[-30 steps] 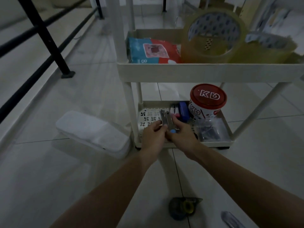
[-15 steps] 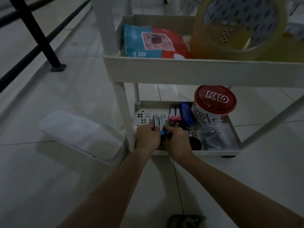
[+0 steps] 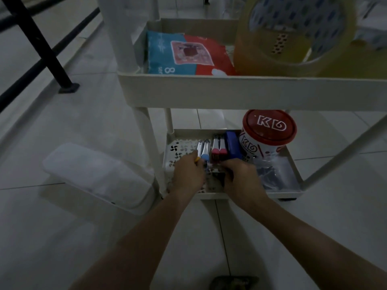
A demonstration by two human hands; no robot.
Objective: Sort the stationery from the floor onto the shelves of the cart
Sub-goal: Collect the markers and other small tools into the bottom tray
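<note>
Staplers in bottom shelf beside tub, both hands pinching them.

Both hands reach into the cart's bottom shelf; left hand and right hand at the markers.

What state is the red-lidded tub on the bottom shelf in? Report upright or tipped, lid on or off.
Upright with the lid on: the red-lidded tub stands on its base on the bottom shelf, its lid facing up and seated flush.
</note>
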